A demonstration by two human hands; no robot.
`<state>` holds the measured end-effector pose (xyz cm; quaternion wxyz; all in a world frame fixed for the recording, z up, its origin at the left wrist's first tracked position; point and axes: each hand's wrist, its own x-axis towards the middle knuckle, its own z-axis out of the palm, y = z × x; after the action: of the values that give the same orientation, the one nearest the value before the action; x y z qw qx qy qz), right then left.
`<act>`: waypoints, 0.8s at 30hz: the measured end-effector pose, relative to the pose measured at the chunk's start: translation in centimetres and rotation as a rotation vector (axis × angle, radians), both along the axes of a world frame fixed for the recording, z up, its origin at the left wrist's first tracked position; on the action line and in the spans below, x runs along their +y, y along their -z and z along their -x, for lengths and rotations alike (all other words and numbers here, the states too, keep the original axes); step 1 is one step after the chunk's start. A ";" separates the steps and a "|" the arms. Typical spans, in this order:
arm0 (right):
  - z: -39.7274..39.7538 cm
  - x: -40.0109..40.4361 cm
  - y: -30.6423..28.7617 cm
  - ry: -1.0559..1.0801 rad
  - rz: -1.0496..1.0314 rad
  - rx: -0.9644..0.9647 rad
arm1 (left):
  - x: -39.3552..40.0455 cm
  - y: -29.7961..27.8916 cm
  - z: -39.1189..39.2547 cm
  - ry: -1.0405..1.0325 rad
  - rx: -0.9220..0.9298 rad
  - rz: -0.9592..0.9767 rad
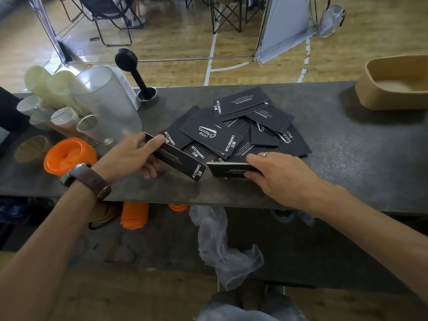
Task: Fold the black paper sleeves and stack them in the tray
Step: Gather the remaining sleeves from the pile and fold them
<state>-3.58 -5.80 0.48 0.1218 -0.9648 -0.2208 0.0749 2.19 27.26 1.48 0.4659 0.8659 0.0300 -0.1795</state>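
Note:
A loose heap of several black paper sleeves (234,126) with white print lies in the middle of the dark counter (347,163). My left hand (132,156) grips one folded black sleeve (178,158) by its left end, thumb on top, just above the counter. My right hand (275,172) pinches a small stack of folded sleeves (228,169) at the heap's near edge, resting on the counter. The tan tray (393,82) stands at the far right of the counter, well apart from both hands; no sleeves show inside it.
Frosted plastic cups and a clear pitcher (104,98) crowd the counter's left end beside an orange lid stack (69,156). A black tamper (139,75) stands behind the heap. Below the counter's near edge lie a crumpled plastic bag (220,242) and more orange lids (134,215).

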 end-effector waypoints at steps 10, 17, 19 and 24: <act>0.2 -0.1 0.0 -0.005 0.002 -0.020 | -0.4 0.6 2.8 0.203 -0.376 -0.150; 0.3 0.0 -0.2 0.010 -0.006 -0.018 | -4.9 1.6 3.8 0.356 -0.541 -0.309; 0.3 0.1 -0.3 0.014 -0.002 0.000 | -6.3 1.7 4.0 0.401 -0.588 -0.346; 0.4 0.1 -0.6 0.009 -0.004 0.017 | -8.6 1.7 4.3 0.412 -0.652 -0.407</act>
<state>-3.97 -5.74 1.10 0.1259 -0.9649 -0.2154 0.0823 -2.11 18.63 -0.27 0.2252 0.9394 -0.2573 0.0237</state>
